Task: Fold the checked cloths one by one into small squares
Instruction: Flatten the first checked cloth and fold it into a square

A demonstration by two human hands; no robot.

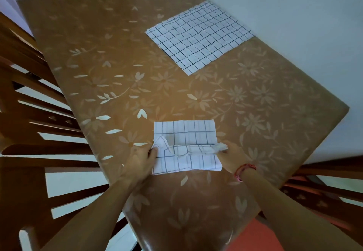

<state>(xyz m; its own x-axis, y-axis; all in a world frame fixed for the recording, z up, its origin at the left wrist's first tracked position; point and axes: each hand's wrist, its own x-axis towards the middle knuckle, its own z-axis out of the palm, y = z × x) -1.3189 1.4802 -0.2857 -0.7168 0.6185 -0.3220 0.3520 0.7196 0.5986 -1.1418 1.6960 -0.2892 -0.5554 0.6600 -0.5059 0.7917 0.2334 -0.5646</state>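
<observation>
Mid-fold on the near checked cloth (184, 132), flat on the table (98, 73) close to its front edge. Pinched at the lifted left corner by the left hand (144, 159) and at the lifted right corner by the right hand (232, 155), each closed on fabric. Sagging and rumpled between the 2 grips. Likely to crease crooked if laid down slack, or to skew if 1 corner lands first. Well apart, by the wall (294, 4), spread flat and untouched: the far checked cloth (200, 36).
</observation>
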